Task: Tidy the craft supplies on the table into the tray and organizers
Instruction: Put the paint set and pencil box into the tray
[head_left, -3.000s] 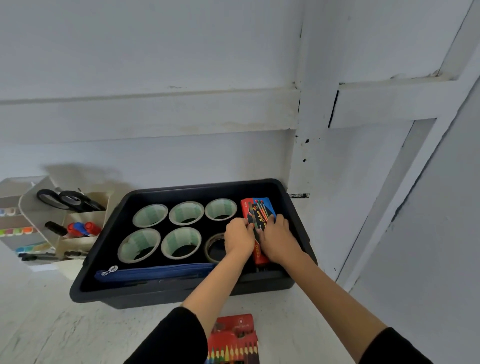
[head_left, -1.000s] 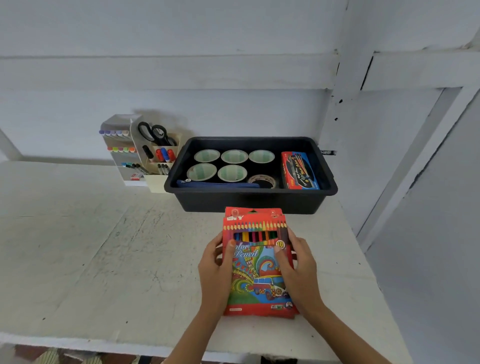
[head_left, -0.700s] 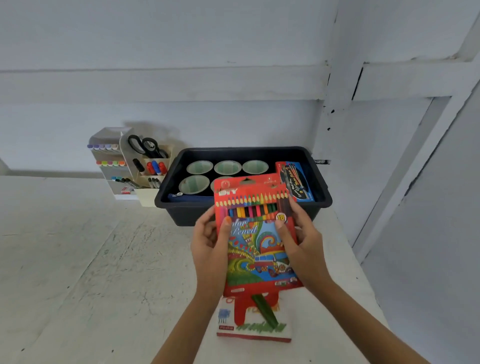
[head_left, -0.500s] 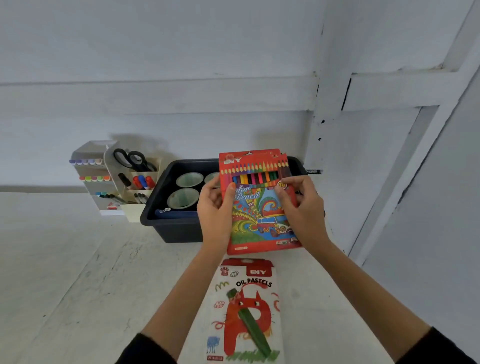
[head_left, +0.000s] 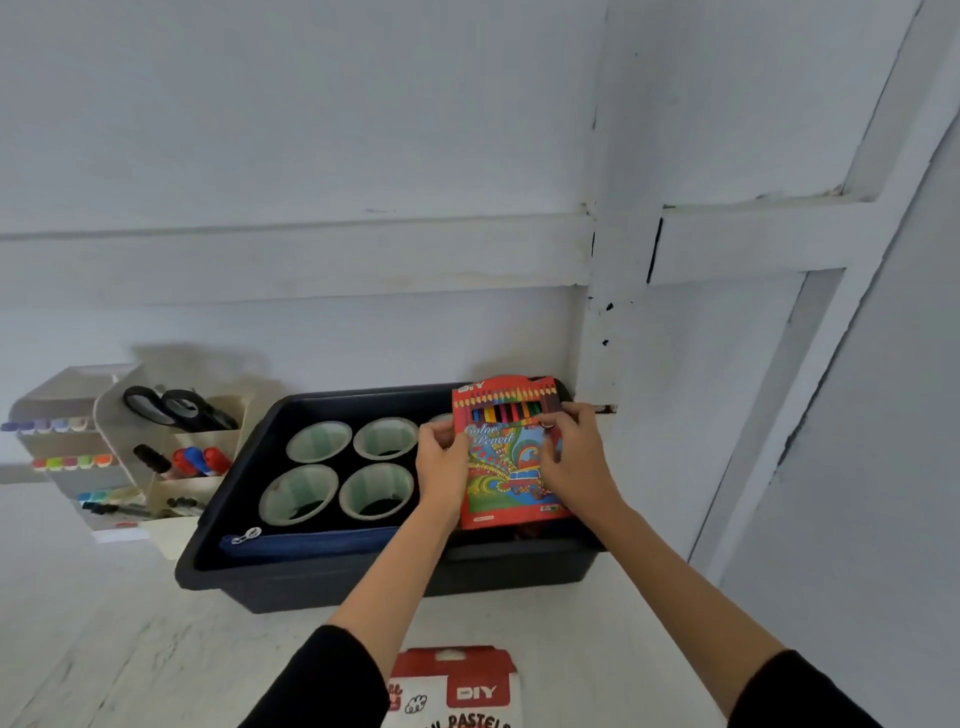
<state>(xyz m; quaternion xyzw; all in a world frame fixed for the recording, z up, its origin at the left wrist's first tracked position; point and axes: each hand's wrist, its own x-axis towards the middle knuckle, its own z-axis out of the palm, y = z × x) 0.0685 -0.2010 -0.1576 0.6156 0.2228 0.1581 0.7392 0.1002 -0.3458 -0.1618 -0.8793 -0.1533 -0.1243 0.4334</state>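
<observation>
Fingers of both hands pinch the long edges of the colour pencil box (head_left: 506, 457). The left hand (head_left: 441, 462) curls round its nine o'clock edge with the thumb on the printed face. The right hand (head_left: 576, 462) clamps the three o'clock edge, thumb up near the pencil window. Both forearms reach straight out from black sleeves (head_left: 322, 680), nearly parallel, wrists level.

The box is held face up and slightly tilted over the three o'clock end of the black tray (head_left: 363, 582), its near edge low behind the near wall. Whether it touches anything beneath, I cannot tell.

Taking the tray as a dial, four tape rolls (head_left: 319, 440) stand in two rows toward nine o'clock, and a blue zip pouch (head_left: 311, 540) lies along the six o'clock wall. Just beyond the tray's nine o'clock side stands a white organizer (head_left: 130, 452) holding scissors (head_left: 166, 405) and markers (head_left: 200, 461). At six o'clock on the table (head_left: 156, 649), between the two arms, lies an oil pastels pack (head_left: 452, 691).
</observation>
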